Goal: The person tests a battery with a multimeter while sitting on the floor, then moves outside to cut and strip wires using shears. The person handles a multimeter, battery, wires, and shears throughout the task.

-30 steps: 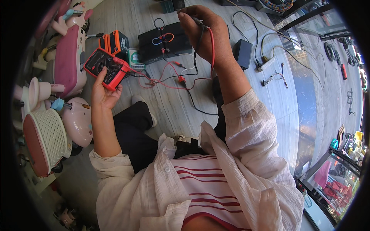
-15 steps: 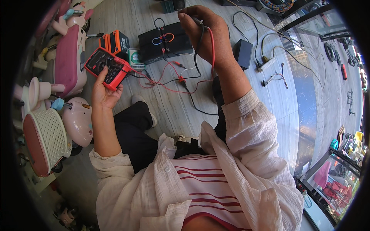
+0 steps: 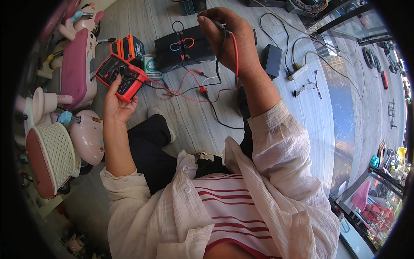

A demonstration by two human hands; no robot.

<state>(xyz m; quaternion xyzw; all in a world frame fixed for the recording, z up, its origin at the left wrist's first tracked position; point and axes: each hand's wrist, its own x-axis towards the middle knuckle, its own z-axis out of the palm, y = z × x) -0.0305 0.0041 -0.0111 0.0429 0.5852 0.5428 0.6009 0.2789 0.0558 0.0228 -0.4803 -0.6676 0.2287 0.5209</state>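
My left hand (image 3: 119, 97) is closed around a red and black multimeter (image 3: 120, 77), its thumb lying on the meter's front near the dial. My right hand (image 3: 235, 39) is raised over the right end of a black battery box (image 3: 183, 46) and pinches the multimeter probes; one black and one red lead (image 3: 236, 60) hang from it. The probe tips are hidden behind the fingers. Short blue, orange and black wires (image 3: 182, 44) join the terminals on the box. Red and black cables with connectors (image 3: 203, 89) lie on the floor in front of it.
An orange and black battery (image 3: 128, 48) and a green and white box (image 3: 151, 64) stand behind the meter. A black power adapter (image 3: 272, 61), a power strip (image 3: 297, 72) and loose cables lie right. Pink children's ride-on vehicles (image 3: 77, 69) line the left; a glass case (image 3: 375, 203) stands right.
Both hands keep their grip and nearly the same place. My right hand and the hanging leads have shifted very slightly left.
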